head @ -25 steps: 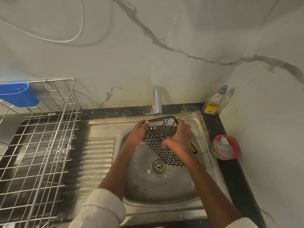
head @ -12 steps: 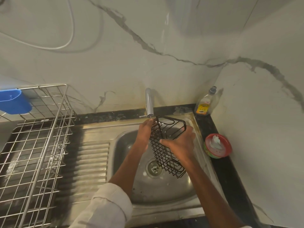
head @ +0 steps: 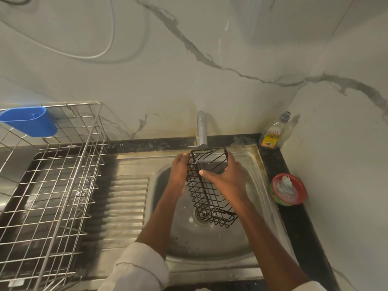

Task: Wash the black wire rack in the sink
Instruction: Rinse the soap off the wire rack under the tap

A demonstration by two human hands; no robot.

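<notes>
- The black wire rack point(head: 206, 185) was held tilted over the basin of the steel sink point(head: 210, 257), its open top end just under the spout of the chrome tap point(head: 201, 131) and its lower end above the drain point(head: 199, 217).
- The left hand point(head: 178, 171) gripped the rack's left side near the top, fingers curled against the wires.
- The right hand point(head: 226, 177) held the rack's right side, thumb across the front wires and fingers wrapped behind.
- Both white sleeves point(head: 142, 267) showed at the near edge of the sink.
- A steel wire dish rack point(head: 54, 185) stood on the sink's left part, beside the ribbed drainboard point(head: 126, 202), with a blue plastic cup point(head: 31, 120) hung on its back rim.
- A dish soap bottle point(head: 273, 135) stood in the back right corner of the dark worktop point(head: 298, 227).
- A red round dish point(head: 288, 189) with a pale scrub pad in it sat on the worktop's right strip, near the basin.
</notes>
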